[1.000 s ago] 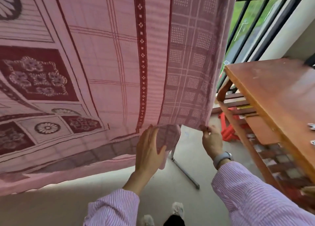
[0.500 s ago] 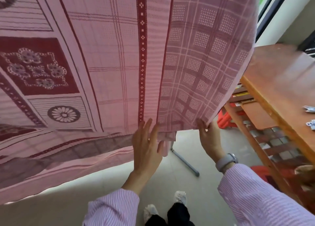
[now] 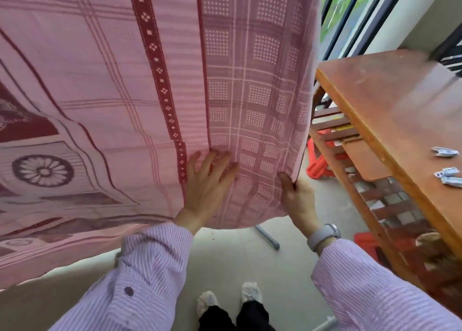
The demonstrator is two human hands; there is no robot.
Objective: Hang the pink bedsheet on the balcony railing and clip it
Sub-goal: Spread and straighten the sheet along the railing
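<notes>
The wooden rack (image 3: 390, 120) at right carries pale clips (image 3: 447, 174) on its top board, with red plastic (image 3: 317, 165) under its lower shelves. The pink bedsheet (image 3: 155, 85) hangs in front of the person, its dark patterned bands running top to bottom (the upper edge is out of view). The left hand (image 3: 208, 183) presses flat with spread fingers; the right hand (image 3: 296, 193) pinches the sheet's side edge near the bottom corner.
</notes>
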